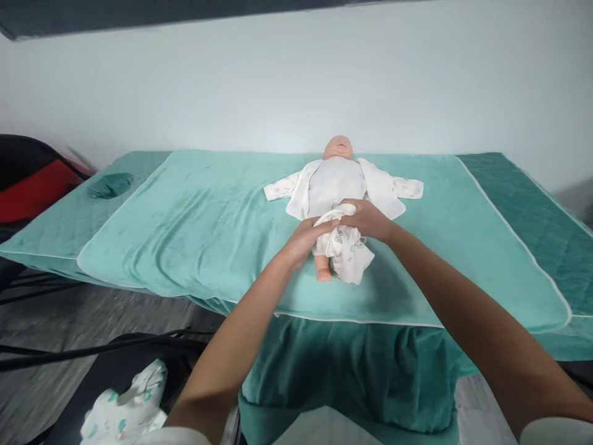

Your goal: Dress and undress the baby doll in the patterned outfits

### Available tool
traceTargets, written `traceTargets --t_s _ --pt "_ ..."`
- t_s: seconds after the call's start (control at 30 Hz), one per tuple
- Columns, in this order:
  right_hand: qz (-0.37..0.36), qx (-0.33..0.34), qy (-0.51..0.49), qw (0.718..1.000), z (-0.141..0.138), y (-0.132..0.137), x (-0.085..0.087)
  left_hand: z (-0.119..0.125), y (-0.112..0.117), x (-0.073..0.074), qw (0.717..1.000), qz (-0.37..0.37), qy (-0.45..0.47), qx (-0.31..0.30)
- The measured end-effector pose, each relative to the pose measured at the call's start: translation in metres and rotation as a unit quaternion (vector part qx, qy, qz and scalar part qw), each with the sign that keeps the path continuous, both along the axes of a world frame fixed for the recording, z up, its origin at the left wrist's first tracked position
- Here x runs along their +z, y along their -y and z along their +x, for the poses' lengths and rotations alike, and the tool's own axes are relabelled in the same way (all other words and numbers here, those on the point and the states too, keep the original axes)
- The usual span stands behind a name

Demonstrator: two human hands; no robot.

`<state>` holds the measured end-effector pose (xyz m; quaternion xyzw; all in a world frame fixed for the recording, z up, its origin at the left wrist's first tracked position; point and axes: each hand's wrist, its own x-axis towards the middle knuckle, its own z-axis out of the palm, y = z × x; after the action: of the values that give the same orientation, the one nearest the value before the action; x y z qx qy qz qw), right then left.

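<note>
A baby doll (338, 147) lies on its back on the green bed, its head toward the wall. It has on an opened white jacket (377, 185) with printed sleeves spread to both sides, over a pale torso. Both my hands grip white printed baby pants (347, 244) bunched around the doll's legs. My left hand (303, 241) pinches the waist side at the left, and my right hand (365, 219) holds the upper right edge. One bare foot (323, 271) shows below the cloth; the other leg is hidden by the hanging fabric.
A light green sheet (208, 216) covers the massage bed, which has a face hole (110, 185) at the left. A white printed cloth (130, 402) lies on a black seat at lower left, near black cables (92, 352). A red and black chair (37, 185) stands at the left.
</note>
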<state>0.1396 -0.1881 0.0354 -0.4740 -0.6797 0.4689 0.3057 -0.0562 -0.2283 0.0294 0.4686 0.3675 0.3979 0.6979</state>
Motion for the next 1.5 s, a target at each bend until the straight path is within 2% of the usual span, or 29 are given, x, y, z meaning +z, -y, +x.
traceTargets --t_s 0.1,0.2,0.3,0.4,0.6,0.73,0.8,0.9,1.0,1.17,1.3,1.5 --pt "-0.008 0.041 0.045 0.998 0.0 0.005 0.004 -0.001 0.016 0.001 0.999 0.003 -0.019 0.038" --pt "0.035 0.084 0.117 0.989 -0.002 0.009 0.005 0.006 0.035 -0.001 0.995 0.002 -0.02 0.102" --pt "0.111 0.124 0.227 0.959 -0.005 0.009 0.004 0.016 0.055 -0.004 0.986 -0.034 -0.074 0.142" --pt "0.16 0.149 0.315 0.923 -0.008 0.008 0.003 0.025 0.074 -0.01 0.979 -0.032 -0.099 0.173" --pt "0.163 0.135 0.415 0.885 -0.018 0.015 0.007 0.036 0.113 -0.016 0.969 -0.034 -0.043 0.241" --pt "0.162 0.129 0.44 0.874 -0.021 0.02 0.007 0.048 0.134 -0.014 0.961 -0.058 0.027 0.267" --pt "0.16 0.127 0.447 0.871 -0.021 0.02 0.006 0.054 0.14 -0.018 0.954 -0.073 0.05 0.288" --pt "0.163 0.126 0.45 0.869 -0.022 0.021 0.003 0.061 0.148 -0.033 0.941 -0.078 0.055 0.326" --pt "0.172 0.135 0.455 0.863 -0.024 0.023 0.001 0.064 0.156 -0.056 0.92 -0.082 0.048 0.381" --pt "0.168 0.155 0.473 0.851 -0.029 0.026 0.002 0.054 0.159 -0.087 0.902 -0.071 0.013 0.425" --pt "0.162 0.165 0.478 0.848 -0.031 0.026 0.003 0.038 0.15 -0.094 0.899 -0.054 -0.008 0.435" --pt "0.15 0.175 0.464 0.855 -0.03 0.024 0.0 0.022 0.136 -0.089 0.922 -0.06 -0.083 0.373"
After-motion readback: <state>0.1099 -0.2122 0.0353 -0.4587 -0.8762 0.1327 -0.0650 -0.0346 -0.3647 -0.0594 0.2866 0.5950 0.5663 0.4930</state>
